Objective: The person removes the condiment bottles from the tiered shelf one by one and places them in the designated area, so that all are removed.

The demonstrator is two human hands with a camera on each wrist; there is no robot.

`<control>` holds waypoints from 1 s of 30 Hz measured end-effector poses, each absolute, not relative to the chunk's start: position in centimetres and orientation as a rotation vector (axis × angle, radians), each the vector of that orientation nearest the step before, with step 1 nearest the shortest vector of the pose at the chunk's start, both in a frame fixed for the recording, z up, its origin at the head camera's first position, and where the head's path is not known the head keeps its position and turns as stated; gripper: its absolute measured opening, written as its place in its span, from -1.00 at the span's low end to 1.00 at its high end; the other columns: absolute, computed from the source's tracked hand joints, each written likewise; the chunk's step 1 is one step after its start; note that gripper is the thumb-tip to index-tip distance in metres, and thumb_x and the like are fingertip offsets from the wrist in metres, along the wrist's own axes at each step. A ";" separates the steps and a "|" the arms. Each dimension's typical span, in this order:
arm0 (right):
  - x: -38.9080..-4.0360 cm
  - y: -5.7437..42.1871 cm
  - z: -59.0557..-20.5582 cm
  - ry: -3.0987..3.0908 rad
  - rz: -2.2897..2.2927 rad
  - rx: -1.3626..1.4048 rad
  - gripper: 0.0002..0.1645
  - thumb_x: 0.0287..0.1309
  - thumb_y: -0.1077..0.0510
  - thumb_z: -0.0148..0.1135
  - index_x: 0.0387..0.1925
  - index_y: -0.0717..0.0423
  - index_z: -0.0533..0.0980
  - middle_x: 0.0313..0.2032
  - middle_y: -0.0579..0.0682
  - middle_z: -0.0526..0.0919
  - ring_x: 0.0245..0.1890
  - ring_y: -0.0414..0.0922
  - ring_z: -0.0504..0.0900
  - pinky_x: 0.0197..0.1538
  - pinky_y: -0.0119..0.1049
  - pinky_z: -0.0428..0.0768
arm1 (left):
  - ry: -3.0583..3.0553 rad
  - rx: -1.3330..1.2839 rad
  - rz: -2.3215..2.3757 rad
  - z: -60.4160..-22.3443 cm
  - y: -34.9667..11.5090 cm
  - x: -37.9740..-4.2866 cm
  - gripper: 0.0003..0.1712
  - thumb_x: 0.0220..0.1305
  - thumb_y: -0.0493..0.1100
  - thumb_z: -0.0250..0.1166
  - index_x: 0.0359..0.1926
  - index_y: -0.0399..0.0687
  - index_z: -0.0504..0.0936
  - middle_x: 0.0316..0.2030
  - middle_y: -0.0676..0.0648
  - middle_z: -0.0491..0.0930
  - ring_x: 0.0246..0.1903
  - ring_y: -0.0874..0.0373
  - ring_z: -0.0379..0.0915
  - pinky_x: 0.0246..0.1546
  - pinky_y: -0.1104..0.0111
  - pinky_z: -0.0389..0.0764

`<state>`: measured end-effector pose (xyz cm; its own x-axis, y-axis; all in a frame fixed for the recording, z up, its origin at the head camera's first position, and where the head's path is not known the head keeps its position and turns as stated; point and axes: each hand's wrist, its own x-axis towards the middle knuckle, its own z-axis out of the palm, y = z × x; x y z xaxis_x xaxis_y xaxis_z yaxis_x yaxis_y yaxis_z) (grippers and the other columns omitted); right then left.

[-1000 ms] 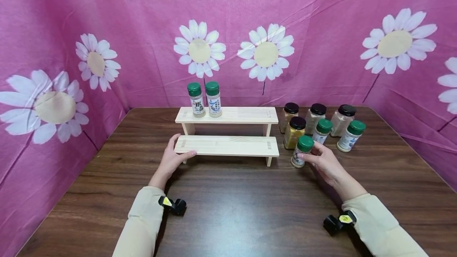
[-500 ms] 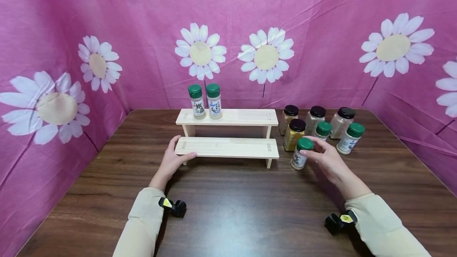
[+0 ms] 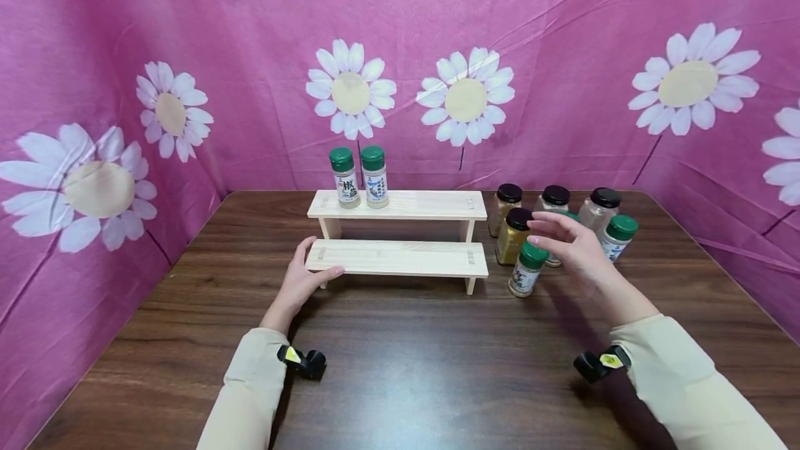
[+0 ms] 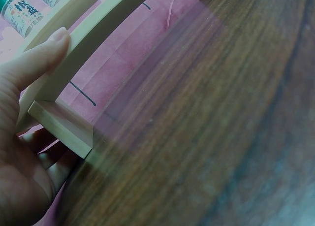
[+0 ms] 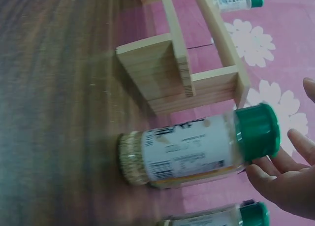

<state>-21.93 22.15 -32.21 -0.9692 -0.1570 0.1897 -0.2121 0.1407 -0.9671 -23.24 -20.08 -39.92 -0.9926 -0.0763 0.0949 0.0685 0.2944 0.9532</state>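
Observation:
My left hand (image 3: pixel 300 280) grips the left end of the lower step of a two-tier wooden rack (image 3: pixel 400 257), thumb along the front edge. In the left wrist view, its fingers pass behind a support leg (image 4: pixel 64 127). At right, a green-capped spice bottle (image 3: pixel 523 280) with a white label stands upright on the table. My right hand (image 3: pixel 578 252) is right behind and above its cap, fingers extended and spread. The right wrist view shows fingertips (image 5: pixel 263 169) close by the green cap (image 5: pixel 258 132), thumb apart from it. Two green-capped bottles (image 3: pixel 376 187) stand on the upper step.
Behind my right hand are several black-capped jars (image 3: pixel 512 245), one with yellow powder. Another green-capped bottle (image 3: pixel 619 238) stands farther right, and one more is mostly hidden by my hand. A pink flowered cloth (image 3: pixel 400 89) hangs behind the brown wooden table (image 3: pixel 387 367).
My right hand has let go of the front spice bottle and risen slightly up and back, fingers straightening. The bottle stays in place. My left hand keeps its grip on the rack.

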 end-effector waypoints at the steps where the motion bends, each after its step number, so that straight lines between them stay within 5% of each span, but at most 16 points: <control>1: -22.0 22.0 -31.9 -2.307 2.026 0.397 -0.56 0.01 0.21 0.19 -0.01 0.03 0.37 -0.15 -0.12 0.50 -0.12 -0.25 0.42 -0.18 -0.54 0.36 | -2.428 0.009 -1.796 -39.9 -20.1 -23.2 -0.03 -0.19 -0.23 0.41 0.21 -0.16 0.03 0.07 -0.21 0.20 -0.01 0.03 0.12 0.04 0.23 0.07; 12: -22.6 21.2 -29.1 -2.281 2.013 0.451 -0.61 0.00 0.23 0.20 -0.07 -0.01 0.42 -0.23 -0.20 0.52 -0.20 -0.30 0.46 -0.21 -0.51 0.39 | -2.439 0.015 -1.783 -40.0 -20.1 -23.3 -0.03 -0.19 -0.22 0.41 0.22 -0.15 0.03 0.07 -0.21 0.20 -0.01 0.02 0.11 0.04 0.22 0.06; 16: -23.0 20.8 -28.1 -2.385 1.901 0.418 -0.58 0.02 0.14 0.19 -0.02 -0.04 0.38 -0.20 -0.24 0.49 -0.18 -0.33 0.43 -0.06 -0.36 0.29 | -2.433 0.014 -1.792 -40.0 -20.2 -23.3 -0.03 -0.19 -0.22 0.41 0.22 -0.15 0.02 0.07 -0.22 0.20 -0.01 0.02 0.11 0.04 0.22 0.06; 21: -23.6 20.1 -26.8 -2.455 1.824 0.371 -0.46 0.01 0.05 0.20 0.07 0.01 0.32 -0.10 -0.11 0.46 -0.15 -0.28 0.42 0.06 -0.02 0.13 | -2.427 0.019 -1.795 -40.0 -20.2 -23.3 -0.03 -0.19 -0.22 0.41 0.22 -0.15 0.02 0.08 -0.21 0.18 0.00 0.03 0.10 0.05 0.23 0.06; 30: -24.8 17.8 -24.9 -2.530 1.750 0.351 -0.31 -0.03 -0.02 0.22 0.12 0.12 0.24 0.06 0.11 0.34 -0.02 -0.13 0.36 -0.01 -0.13 0.30 | -2.411 0.002 -1.813 -40.0 -20.1 -23.3 -0.04 -0.18 -0.24 0.41 0.21 -0.17 0.03 0.07 -0.20 0.20 -0.01 0.03 0.12 0.04 0.24 0.07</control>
<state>-24.79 17.80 -24.91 -0.9733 -0.1593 0.1650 -0.2106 0.3360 -0.9180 -23.35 -20.13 -40.02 -0.9922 -0.0763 0.0989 0.0738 0.2802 0.9571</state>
